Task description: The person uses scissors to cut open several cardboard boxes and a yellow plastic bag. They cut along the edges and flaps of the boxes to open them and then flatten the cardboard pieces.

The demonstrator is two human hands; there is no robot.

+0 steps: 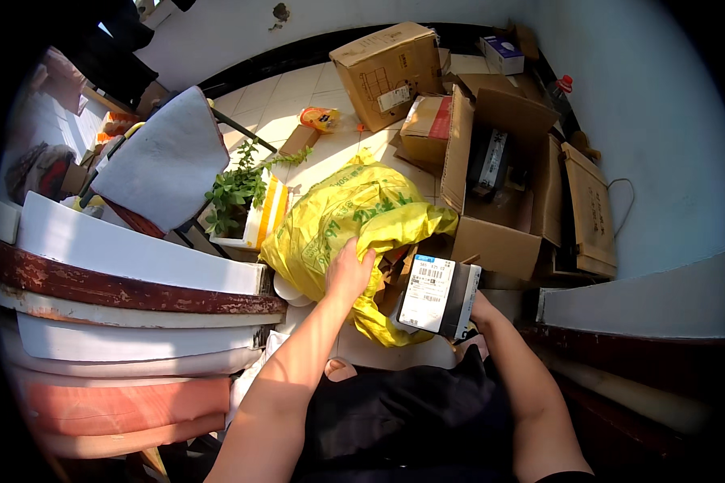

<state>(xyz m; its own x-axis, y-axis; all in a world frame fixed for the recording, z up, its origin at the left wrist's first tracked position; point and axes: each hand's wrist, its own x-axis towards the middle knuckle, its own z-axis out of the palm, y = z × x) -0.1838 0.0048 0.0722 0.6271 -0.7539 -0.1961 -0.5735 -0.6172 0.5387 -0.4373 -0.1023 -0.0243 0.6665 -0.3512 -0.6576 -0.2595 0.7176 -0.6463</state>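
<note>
My left hand (350, 275) is closed on the gathered edge of a large yellow plastic bag (322, 217) with green print. The bag's mouth faces me and to the right, with brown cardboard pieces (393, 266) showing inside. In my right hand (481, 310) is a small dark box (464, 294) with a white shipping label (427, 291) on its upper face. The box is tilted in front of the bag's opening, and it hides most of my right fingers.
A large open carton (499, 249) with a black labelled package (491, 165) inside stands on the right. Behind are a closed carton (387, 68) and a smaller box (427, 121). Left of the bag sit a potted plant (238, 193) and a grey-cushioned chair (165, 161).
</note>
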